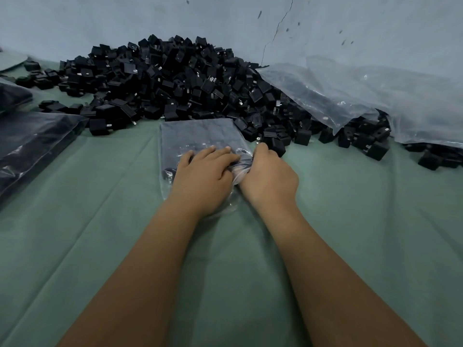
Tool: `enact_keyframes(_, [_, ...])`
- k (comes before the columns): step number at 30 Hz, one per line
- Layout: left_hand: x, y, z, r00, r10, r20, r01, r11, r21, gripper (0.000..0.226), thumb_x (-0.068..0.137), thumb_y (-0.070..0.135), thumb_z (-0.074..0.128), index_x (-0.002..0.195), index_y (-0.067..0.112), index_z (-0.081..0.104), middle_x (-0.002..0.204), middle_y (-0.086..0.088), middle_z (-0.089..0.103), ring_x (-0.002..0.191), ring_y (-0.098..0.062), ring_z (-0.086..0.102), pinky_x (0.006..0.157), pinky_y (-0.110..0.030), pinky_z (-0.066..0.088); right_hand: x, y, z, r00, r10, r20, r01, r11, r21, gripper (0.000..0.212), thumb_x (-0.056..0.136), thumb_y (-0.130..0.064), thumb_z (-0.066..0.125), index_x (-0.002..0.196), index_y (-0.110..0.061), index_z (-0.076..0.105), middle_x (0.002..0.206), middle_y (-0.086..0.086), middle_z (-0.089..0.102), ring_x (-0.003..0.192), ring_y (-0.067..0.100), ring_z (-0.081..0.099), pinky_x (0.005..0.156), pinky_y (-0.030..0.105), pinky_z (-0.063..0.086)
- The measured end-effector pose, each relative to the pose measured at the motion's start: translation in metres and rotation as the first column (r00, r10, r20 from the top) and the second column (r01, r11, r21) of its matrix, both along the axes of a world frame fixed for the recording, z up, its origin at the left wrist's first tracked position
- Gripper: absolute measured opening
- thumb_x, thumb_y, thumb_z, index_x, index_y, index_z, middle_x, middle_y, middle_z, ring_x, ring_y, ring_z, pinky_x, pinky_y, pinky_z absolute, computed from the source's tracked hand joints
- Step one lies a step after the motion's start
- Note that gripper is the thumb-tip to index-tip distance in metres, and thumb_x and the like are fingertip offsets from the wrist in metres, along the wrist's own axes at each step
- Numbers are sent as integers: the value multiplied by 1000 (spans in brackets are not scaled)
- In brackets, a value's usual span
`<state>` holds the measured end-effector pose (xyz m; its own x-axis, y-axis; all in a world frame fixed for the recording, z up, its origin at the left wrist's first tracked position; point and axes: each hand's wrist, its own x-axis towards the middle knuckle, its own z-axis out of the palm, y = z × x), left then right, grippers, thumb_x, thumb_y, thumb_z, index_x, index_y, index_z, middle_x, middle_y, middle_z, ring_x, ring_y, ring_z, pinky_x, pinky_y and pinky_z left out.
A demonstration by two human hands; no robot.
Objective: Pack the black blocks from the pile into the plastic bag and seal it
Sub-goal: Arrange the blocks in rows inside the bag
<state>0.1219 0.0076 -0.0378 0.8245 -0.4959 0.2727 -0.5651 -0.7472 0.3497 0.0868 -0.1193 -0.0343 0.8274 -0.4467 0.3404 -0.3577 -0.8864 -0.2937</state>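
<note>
Flat on the green-covered worktop [350, 221], just beyond the wrists: a clear plastic bag [200, 136] packed with dark contents, presumably black blocks, though single shapes blur behind the film. Filled into a neat, flat rectangle, grey-black under the glossy plastic, its far end touching the foot of the pile of black blocks [175, 78]. Near end of the bag loose, wrinkled and transparent, bunched between the two hands.

Left hand [203, 176] lying on top of the bag, fingers [220, 150] stretched out together and pressing the film down. Right hand [269, 176] at the bag's right edge, fingers curled under and clamped on the gathered plastic; fingertips themselves hidden.

Past the fingers: the pile, a broad heap of small black cubes with short metal prongs, banked against the pale wall [225, 18]. Right of the fingers, well apart: slack clear bags [350, 96] draped over the heap's edge. Left of the fingers, well apart: another filled dark bag [30, 146] lying flat.
</note>
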Motion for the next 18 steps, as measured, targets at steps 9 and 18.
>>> enact_keyframes(9, [0, -1, -1, 996, 26, 83, -28, 999, 27, 46, 97, 29, 36, 141, 39, 43, 153, 17, 38, 144, -10, 26, 119, -42, 12, 0, 5, 2, 999, 17, -35, -23, 984, -179, 31, 87, -17, 53, 116, -13, 44, 109, 8, 60, 93, 27, 62, 55, 31, 28])
enact_keyframes(18, [2, -4, -4, 995, 55, 88, -63, 993, 95, 51, 97, 36, 29, 147, 41, 34, 158, 18, 27, 147, -9, 19, 119, -42, 8, -3, -4, 0, 997, 16, -73, -23, 995, -100, 34, 87, -35, 55, 115, -16, 52, 113, 6, 51, 95, 28, 58, 55, 29, 26])
